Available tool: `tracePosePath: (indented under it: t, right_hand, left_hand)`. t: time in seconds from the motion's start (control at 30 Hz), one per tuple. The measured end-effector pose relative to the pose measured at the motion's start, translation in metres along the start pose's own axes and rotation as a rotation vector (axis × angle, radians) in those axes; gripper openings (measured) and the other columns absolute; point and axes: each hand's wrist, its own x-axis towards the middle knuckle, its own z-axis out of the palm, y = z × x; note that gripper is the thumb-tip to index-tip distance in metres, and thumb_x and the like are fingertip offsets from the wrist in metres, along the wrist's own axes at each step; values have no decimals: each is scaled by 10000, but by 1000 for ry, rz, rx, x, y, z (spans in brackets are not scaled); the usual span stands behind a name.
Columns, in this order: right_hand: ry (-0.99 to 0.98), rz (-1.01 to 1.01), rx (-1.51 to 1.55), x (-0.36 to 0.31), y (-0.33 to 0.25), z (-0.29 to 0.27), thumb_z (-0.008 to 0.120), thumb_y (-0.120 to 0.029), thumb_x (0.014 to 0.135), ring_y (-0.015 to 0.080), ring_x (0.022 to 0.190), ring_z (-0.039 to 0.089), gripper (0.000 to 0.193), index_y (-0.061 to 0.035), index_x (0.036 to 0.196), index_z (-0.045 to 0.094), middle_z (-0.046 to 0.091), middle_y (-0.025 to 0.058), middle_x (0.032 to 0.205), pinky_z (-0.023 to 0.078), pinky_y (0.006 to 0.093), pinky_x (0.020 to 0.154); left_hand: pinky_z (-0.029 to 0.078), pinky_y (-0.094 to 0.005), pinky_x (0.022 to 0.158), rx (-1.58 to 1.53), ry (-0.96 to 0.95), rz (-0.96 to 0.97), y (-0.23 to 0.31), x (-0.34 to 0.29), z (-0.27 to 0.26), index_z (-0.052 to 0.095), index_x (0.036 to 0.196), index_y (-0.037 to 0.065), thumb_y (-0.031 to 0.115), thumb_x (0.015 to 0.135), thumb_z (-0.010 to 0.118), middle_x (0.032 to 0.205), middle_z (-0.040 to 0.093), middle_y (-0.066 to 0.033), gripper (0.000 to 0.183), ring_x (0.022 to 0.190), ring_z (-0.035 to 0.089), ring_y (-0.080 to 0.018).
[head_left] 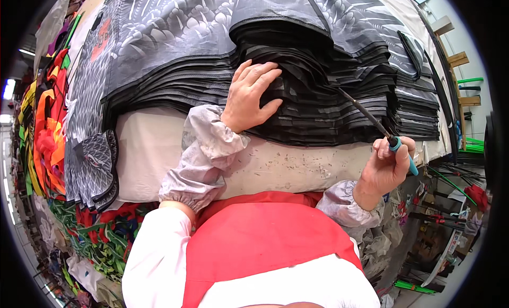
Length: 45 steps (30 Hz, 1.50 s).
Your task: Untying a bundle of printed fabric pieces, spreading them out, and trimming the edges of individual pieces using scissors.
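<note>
Seen from the head camera, the left hand (pixel 253 93) is lying flat, fingers spread, on a thick stack of black-edged grey fabric pieces (pixel 222 69) on a white worktable (pixel 159 143), while the right hand (pixel 387 167) is gripping a teal-handled tool (pixel 379 129) whose dark rod is touching the stack's edge.

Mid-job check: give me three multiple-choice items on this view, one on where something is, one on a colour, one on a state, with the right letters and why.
1. Where does the left hand rest?
A. on the stack of black fabric layers
B. on the floor
C. on the wooden shelf

2. What colour is the grip of the thin-tipped tool?
A. yellow
B. teal
C. white

3. How is the right hand?
A. open and empty
B. flat on the table
C. closed around the tool

Answers: 1 A, the palm and spread fingers lie on the layered edges; 2 B, teal shows beside the fingers; 3 C, the fingers wrap the grip.
</note>
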Motion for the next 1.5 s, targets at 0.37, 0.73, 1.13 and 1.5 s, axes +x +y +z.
tracePosePath:
  t: [0.37, 0.73, 1.13, 1.5]
  right_hand:
    - [14, -66, -382, -10, -5, 52, 709, -89, 815, 95, 533, 513, 141, 8, 838, 609, 600, 60, 661, 465, 257, 558]
    - [-300, -250, -852, 0, 15, 101, 799, -5, 729, 68, 521, 574, 171, 2, 801, 644, 659, 52, 659, 435, 180, 481]
    - [-317, -213, -864, 1, 27, 101, 803, -20, 736, 65, 532, 586, 171, -1, 809, 650, 660, 55, 654, 443, 183, 485]
    - [-247, -268, -793, -7, 21, 79, 814, -26, 719, 84, 546, 599, 195, 2, 820, 650, 670, 68, 672, 459, 196, 512]
  left_hand:
    - [428, -480, 1033, 19, 240, 43, -20, -12, 23, 645, 981, 46, -47, 618, 619, 1127, 662, -111, 375, 1055, 624, -300]
    - [486, -453, 963, 20, 340, 176, -25, -3, 6, 629, 777, 55, -77, 574, 595, 927, 695, -63, 245, 895, 657, -249]
    - [494, -454, 953, 19, 344, 186, -24, -1, 7, 616, 759, 59, -81, 548, 576, 891, 686, -55, 256, 872, 656, -246]
    - [491, -448, 957, 48, 328, 181, -24, 2, 3, 601, 729, 63, -69, 538, 564, 866, 683, -47, 235, 871, 654, -246]
